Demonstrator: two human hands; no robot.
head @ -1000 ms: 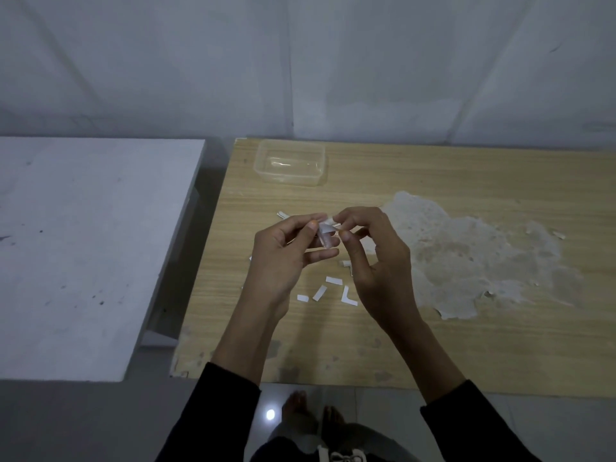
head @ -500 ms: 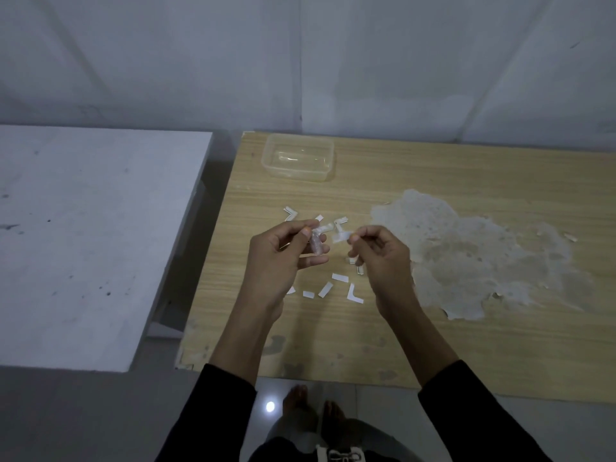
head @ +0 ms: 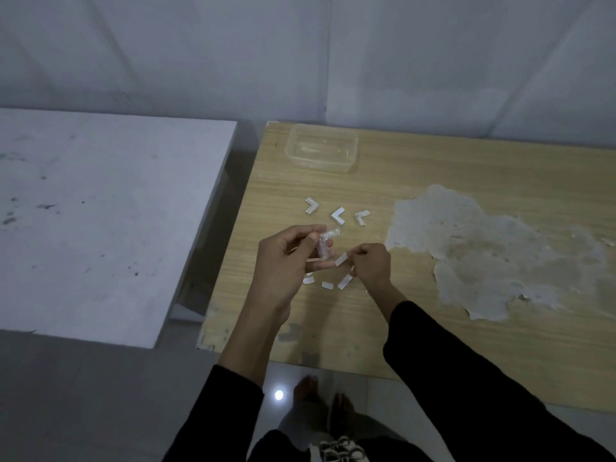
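So, the person's left hand (head: pixel 286 258) has thumb and fingers curled round a small clear L-shaped plastic corner piece (head: pixel 325 243). It's lifted just above the light wooden table (head: pixel 433 168), probably so both faces of the piece can be reached. The right hand (head: pixel 371 266), at 3 o'clock from it, pinches a short white paper strip (head: pixel 340 259) by one end. That looks like a peel-off backing, gripped at the tip so the fingers stay off anything sticky. The strip's free end sits just beside the left fingers; touching or not, hard to say.

A few loose white strips (head: pixel 327 285) lie on the table at 6 o'clock from the hands, likely the discard spot right under the work. Three white L-shaped corner pieces (head: pixel 339 215) sit at 12 o'clock, near enough to grab without leaning. Whether they're finished or waiting isn't clear. Farther out at 12 o'clock stands a clear rectangular plastic tub (head: pixel 316 165), parked out of the way. A pale worn patch (head: pixel 483 248) spreads at 3 o'clock.
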